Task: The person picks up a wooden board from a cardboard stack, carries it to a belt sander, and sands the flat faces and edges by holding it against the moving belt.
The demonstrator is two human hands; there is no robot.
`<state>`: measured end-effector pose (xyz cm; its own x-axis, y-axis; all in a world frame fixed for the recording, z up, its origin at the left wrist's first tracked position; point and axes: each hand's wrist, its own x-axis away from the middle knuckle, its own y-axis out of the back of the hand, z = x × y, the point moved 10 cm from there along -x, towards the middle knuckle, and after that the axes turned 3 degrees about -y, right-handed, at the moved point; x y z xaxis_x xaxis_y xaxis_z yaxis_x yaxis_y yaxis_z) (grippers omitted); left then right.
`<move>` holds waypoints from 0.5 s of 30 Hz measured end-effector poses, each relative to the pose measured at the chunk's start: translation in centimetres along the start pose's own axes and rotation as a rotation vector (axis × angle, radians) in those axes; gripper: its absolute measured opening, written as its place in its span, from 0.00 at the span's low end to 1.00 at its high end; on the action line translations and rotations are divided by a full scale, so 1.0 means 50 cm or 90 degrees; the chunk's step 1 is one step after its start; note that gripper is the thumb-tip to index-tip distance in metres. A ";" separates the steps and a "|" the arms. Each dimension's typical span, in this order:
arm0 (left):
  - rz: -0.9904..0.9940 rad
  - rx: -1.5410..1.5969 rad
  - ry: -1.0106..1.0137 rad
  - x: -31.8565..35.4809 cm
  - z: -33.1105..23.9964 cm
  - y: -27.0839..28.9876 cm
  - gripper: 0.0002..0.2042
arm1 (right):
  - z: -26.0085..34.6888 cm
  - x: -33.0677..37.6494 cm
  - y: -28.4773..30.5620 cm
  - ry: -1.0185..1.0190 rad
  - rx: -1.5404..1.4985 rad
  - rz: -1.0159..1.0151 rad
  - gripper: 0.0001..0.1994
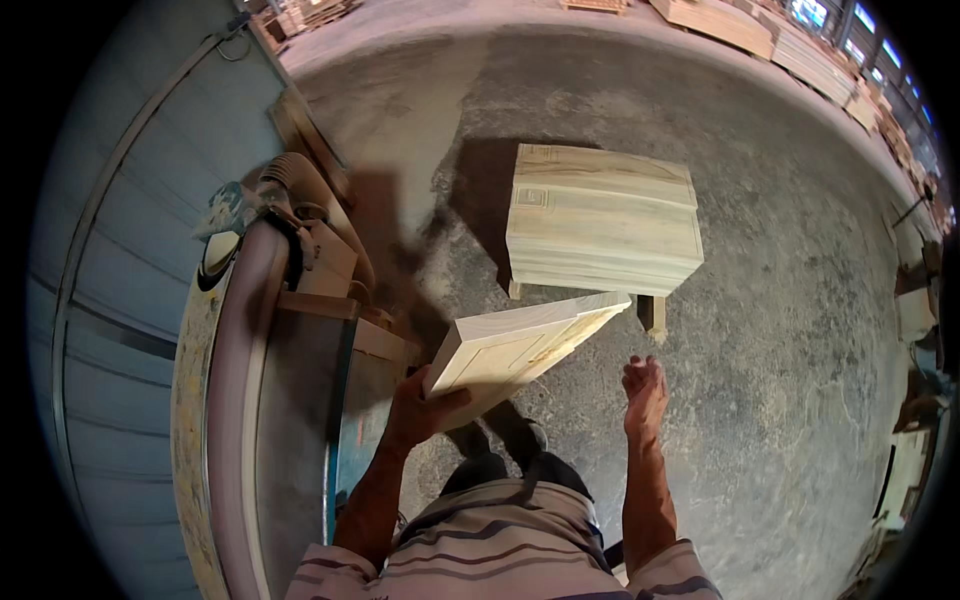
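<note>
A pale wooden panel (500,365) with a thick edge and a grooved face is tilted in front of my body. My left hand (420,410) is closed around its near left corner, with the thumb on the face and the other fingers partly hidden. To the right of the panel, and apart from it, my right hand (645,395) is raised over the floor. Its fingers are loosely bent and nothing shows in them. Beyond the panel stands a stack of similar wooden panels (605,220), nearest to my right hand among the things on the floor.
A belt sanding machine (265,300) with a long upright belt stands close on my left, beside a grey metal wall (130,230). A wooden block (652,315) shows under the stack. Timber piles (720,25) lie at the far right on the concrete floor (790,300).
</note>
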<state>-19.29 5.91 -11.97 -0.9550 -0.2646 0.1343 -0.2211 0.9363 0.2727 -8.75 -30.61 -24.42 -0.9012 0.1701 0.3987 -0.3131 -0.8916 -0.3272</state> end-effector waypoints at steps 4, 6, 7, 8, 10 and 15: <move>0.023 -0.036 0.015 0.013 0.023 0.026 0.17 | 0.149 0.122 -0.130 0.167 0.087 0.044 0.25; 0.051 -0.036 -0.002 0.005 0.030 0.017 0.17 | 0.214 0.205 -0.203 0.278 0.111 0.101 0.24; 0.065 -0.019 -0.001 0.005 0.045 0.015 0.17 | 0.235 0.248 -0.240 0.339 0.185 0.118 0.22; 0.081 0.003 -0.003 0.000 0.057 0.010 0.17 | 0.266 0.296 -0.287 0.457 0.304 0.158 0.24; 0.105 0.003 -0.004 -0.004 0.061 0.010 0.18 | 0.294 0.381 -0.388 0.655 0.379 0.266 0.26; 0.126 0.005 -0.012 -0.006 0.038 0.029 0.19 | 0.240 0.485 -0.552 0.761 0.591 0.383 0.29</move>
<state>-19.71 7.78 -13.43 -0.9834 -0.0711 0.1672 -0.0302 0.9714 0.2356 -18.39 -6.92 4.57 -0.6642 -0.4613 -0.5883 0.0298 -0.8027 0.5957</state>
